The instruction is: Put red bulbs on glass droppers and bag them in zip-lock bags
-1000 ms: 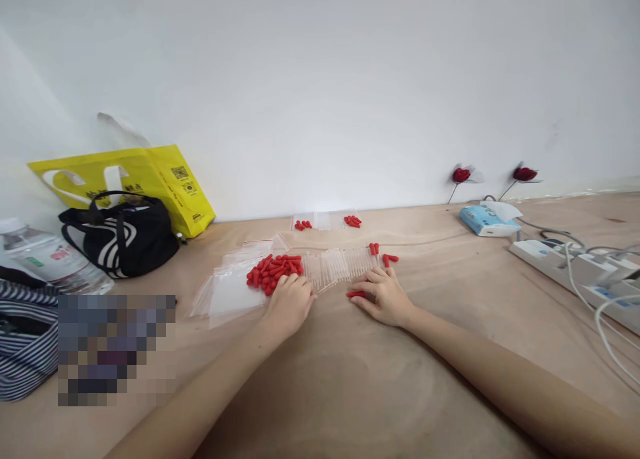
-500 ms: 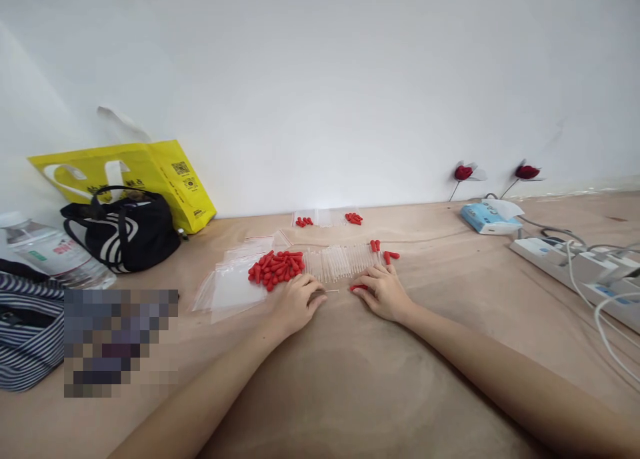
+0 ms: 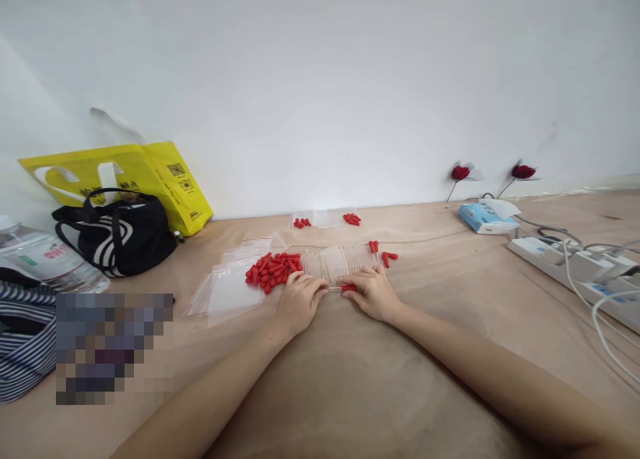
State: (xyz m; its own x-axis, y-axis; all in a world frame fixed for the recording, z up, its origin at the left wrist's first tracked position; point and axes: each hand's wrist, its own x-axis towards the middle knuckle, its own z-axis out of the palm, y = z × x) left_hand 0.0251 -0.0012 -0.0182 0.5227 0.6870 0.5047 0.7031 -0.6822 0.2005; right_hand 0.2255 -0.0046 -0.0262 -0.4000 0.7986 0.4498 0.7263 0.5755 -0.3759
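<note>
My left hand (image 3: 301,299) pinches a thin clear glass dropper tube (image 3: 335,288) that points right. My right hand (image 3: 374,293) is closed on a red rubber dropper bulb (image 3: 349,287), its narrow end facing left. The tube's end meets the bulb's mouth; whether it sits inside is too small to tell. Just beyond my hands lies a row of clear glass tubes (image 3: 335,261). A heap of red bulbs (image 3: 273,271) is beside my left fingers. Two tubes with red bulbs (image 3: 373,246) lie at the row's right end, with loose red bulbs (image 3: 389,257) alongside.
Clear zip bags (image 3: 233,292) are fanned out at left, and filled bags (image 3: 327,219) lie by the wall. Further left are a yellow bag (image 3: 193,195), a black bag (image 3: 145,235) and a bottle (image 3: 55,262). Tissues (image 3: 485,219) and a power strip (image 3: 590,279) stand at right.
My hands have come closer together. The gap between the glass tube and the red bulb has closed, and their ends now meet. The whole view has shifted slightly.
</note>
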